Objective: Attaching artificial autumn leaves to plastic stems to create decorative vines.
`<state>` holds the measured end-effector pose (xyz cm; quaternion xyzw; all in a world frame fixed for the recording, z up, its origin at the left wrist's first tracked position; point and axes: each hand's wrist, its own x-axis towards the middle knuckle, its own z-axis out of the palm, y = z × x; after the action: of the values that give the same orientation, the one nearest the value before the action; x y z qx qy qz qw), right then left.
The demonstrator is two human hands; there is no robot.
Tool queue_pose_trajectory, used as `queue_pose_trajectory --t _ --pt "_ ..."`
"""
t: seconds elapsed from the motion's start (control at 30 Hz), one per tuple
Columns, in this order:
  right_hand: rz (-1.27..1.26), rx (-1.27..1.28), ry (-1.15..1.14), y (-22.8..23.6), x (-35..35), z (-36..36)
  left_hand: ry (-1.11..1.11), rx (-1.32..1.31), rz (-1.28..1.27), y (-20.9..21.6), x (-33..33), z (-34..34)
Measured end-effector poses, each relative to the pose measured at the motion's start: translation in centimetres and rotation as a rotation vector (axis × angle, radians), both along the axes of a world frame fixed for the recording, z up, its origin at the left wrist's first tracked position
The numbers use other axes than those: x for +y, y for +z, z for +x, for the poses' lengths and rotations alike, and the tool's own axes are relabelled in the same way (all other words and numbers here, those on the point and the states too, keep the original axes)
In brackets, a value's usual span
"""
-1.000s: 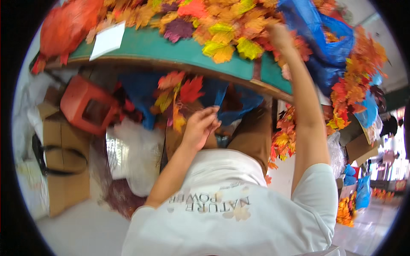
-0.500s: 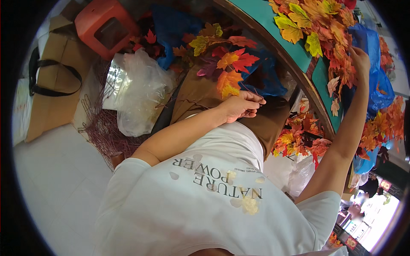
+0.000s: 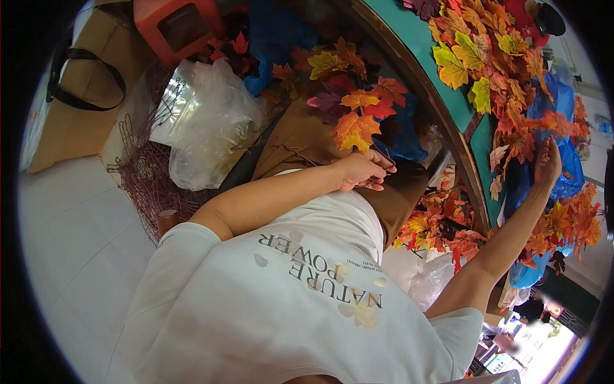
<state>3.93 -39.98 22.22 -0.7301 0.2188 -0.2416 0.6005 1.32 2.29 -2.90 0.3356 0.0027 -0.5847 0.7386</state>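
My left hand [image 3: 364,171] is closed over my lap, its fingers pinching the thin stem of an artificial maple leaf spray. The spray's orange leaf [image 3: 357,131] stands just above the knuckles, with red, purple and yellow leaves beyond it. Out to the right, my right hand [image 3: 549,163] is raised beside the table edge, fingers drawn together. A motion-blurred orange-red maple leaf [image 3: 555,123] is at its fingertips; the exact grip is not sharp. Nearest to that hand is the heap of loose maple leaves [image 3: 476,54] on the green tabletop [image 3: 441,96].
Blue plastic bags [image 3: 566,169] lie behind my right hand. A clear plastic bag [image 3: 214,137] rests on a tangle of dark wire stems [image 3: 137,173] at left. Further off stand an orange plastic stool [image 3: 182,29] and a cardboard box [image 3: 77,121]. More leaves [image 3: 441,221] are under the table.
My right hand has drawn back from the leaf heap, and a blurred leaf now shows at its fingertips. The left hand keeps its pinch on the stem. The whole view has shifted slightly.
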Motion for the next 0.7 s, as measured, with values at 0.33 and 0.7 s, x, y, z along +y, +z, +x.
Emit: queue_pose_trajectory --t 0.33,0.7 --pt "0.329 -0.308 0.096 -4.8 5.6 -1.3 0.262 0.018 -0.141 2.3 0.5 1.2" --pt "0.408 -0.093 0.149 -17.1 31.0 -4.7 0.511 -0.052 -0.199 4.1 1.4 2.5"
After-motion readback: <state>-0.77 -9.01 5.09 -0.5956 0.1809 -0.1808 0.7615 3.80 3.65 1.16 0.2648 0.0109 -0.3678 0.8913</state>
